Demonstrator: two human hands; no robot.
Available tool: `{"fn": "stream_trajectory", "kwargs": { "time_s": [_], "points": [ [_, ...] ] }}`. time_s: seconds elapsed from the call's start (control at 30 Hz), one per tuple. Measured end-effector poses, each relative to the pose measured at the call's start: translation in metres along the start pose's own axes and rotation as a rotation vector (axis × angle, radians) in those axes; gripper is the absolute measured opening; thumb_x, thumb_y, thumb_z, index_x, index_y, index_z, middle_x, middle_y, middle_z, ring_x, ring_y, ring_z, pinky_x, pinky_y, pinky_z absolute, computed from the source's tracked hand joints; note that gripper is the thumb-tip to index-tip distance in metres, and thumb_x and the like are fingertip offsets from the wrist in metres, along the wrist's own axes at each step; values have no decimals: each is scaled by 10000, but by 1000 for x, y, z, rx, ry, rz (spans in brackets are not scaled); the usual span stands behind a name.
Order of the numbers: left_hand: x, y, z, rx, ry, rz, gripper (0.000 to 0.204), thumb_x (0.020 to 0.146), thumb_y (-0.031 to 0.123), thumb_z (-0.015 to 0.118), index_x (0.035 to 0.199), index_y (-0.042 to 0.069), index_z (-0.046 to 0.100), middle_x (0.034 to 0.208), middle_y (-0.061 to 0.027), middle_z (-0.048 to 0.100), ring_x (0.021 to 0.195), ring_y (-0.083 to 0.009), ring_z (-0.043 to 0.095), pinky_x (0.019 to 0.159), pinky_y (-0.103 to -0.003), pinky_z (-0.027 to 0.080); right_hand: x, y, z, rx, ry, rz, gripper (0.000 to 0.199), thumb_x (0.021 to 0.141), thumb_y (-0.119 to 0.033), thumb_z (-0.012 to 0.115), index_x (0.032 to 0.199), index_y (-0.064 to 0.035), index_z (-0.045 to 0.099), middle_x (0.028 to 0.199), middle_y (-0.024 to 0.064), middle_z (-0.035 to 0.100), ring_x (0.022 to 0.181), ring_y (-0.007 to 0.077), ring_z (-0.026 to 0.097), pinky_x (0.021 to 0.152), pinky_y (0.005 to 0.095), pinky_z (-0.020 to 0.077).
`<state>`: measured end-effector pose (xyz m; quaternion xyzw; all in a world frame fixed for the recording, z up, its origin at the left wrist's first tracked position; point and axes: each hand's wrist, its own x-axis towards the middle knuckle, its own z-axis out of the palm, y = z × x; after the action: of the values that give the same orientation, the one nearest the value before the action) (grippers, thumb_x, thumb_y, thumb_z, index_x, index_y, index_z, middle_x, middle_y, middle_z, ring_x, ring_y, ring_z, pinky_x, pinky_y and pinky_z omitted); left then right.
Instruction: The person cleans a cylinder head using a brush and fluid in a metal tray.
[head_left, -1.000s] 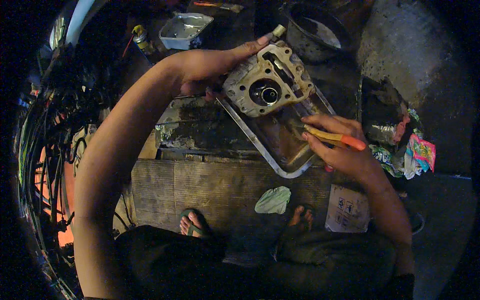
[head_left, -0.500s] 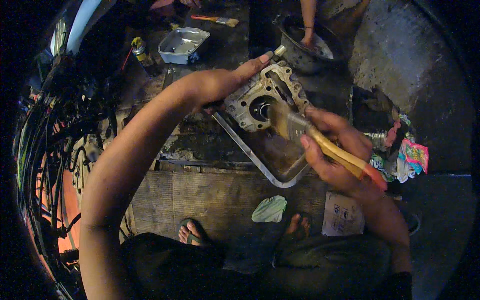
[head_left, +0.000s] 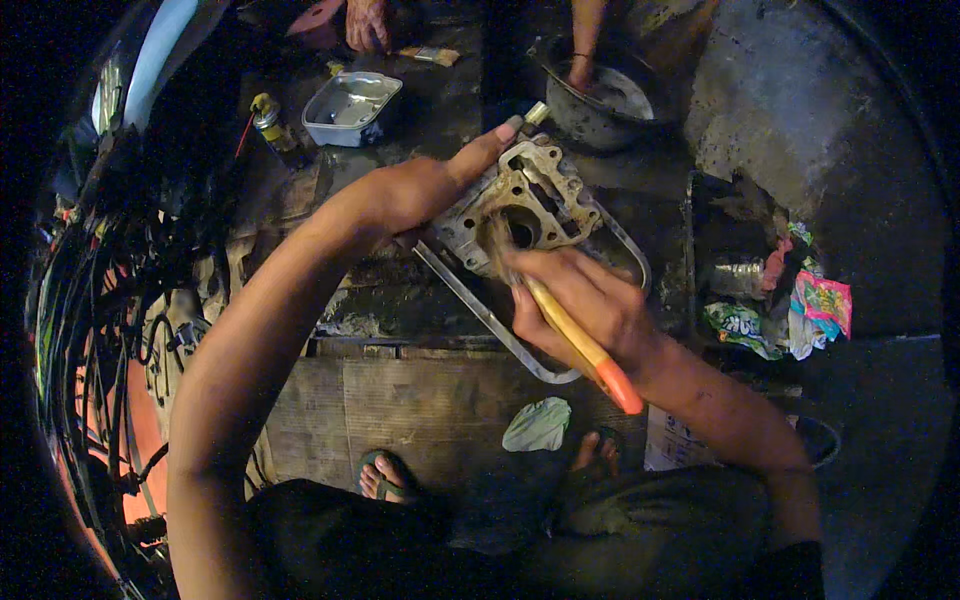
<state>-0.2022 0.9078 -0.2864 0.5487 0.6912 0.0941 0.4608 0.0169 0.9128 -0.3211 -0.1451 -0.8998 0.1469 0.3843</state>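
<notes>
A grey metal engine cylinder block (head_left: 535, 155), with a round bore and bolt holes, is held up and tilted by my left hand (head_left: 420, 190). That thumb lies along the block's upper edge; the other fingers are hidden beneath. My right hand (head_left: 590, 305) grips a paintbrush (head_left: 570, 335) with a yellow handle and an orange-red end. Its blurred bristles touch the block's face beside the bore, partly covering it. Below the block is a rectangular metal tray (head_left: 490, 320), seen mostly by its rim.
Another person's hand (head_left: 368, 25) is beside a second paintbrush (head_left: 432, 56); a hand (head_left: 582, 75) reaches into a dark bowl (head_left: 580, 115). A silver tray (head_left: 345, 132) and spray can (head_left: 268, 120) stand far left. Cables (head_left: 70, 330) hang left; crumpled packets (head_left: 822, 305) lie right.
My right hand has swept the brush leftward across the block's face, its handle now steeper. At the top, the other person's hand has come in beside the second paintbrush.
</notes>
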Motion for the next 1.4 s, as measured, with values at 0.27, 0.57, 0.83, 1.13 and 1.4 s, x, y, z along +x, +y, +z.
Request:
{"fn": "stream_trajectory", "kwargs": {
  "time_s": [0.27, 0.57, 0.83, 1.13, 1.4],
  "points": [
    [20, -28, 5, 27, 81, 190, 560, 979, 562, 226, 1493, 389, 84, 1331, -154, 517, 1107, -262, 560, 962, -364, 415, 6, 2, 0, -47, 19, -76, 295, 706, -1, 697, 991, -43, 633, 814, 83, 648, 685, 201, 657, 611, 286, 530],
    [15, -25, 2, -42, 25, 91, 587, 994, 516, 231, 1512, 268, 106, 1390, -160, 457, 1256, -259, 448, 1061, -339, 314, 9, 4, 4, -92, -14, -164, 296, 680, 2, 664, 973, 11, 619, 803, 106, 624, 685, 223, 646, 605, 311, 545],
    [-1, -10, 0, 69, 50, 79, 561, 1000, 496, 252, 1504, 333, 70, 1362, -193, 480, 1235, -309, 483, 1039, -367, 353, 25, 15, 2, 18, 109, -166, 263, 683, 5, 682, 935, -7, 607, 776, 96, 630, 639, 210, 647, 564, 304, 536],
    [-1, -6, 6, -172, 40, 83, 546, 971, 581, 229, 1482, 411, 138, 1348, -186, 499, 1135, -308, 555, 984, -384, 400, 9, 2, 17, 96, -17, -210, 227, 678, 21, 677, 891, 20, 599, 734, 90, 589, 631, 231, 628, 557, 316, 535],
    [-3, -4, 15, -384, 97, 281, 918, 831, 792, 298, 1352, 61, 486, 1303, -215, 523, 1199, -269, 492, 1027, -343, 355, -18, 0, 12, 56, -48, -103, 197, 721, -77, 670, 891, -23, 584, 779, 125, 615, 674, 264, 638, 620, 332, 555]
  ]
}}
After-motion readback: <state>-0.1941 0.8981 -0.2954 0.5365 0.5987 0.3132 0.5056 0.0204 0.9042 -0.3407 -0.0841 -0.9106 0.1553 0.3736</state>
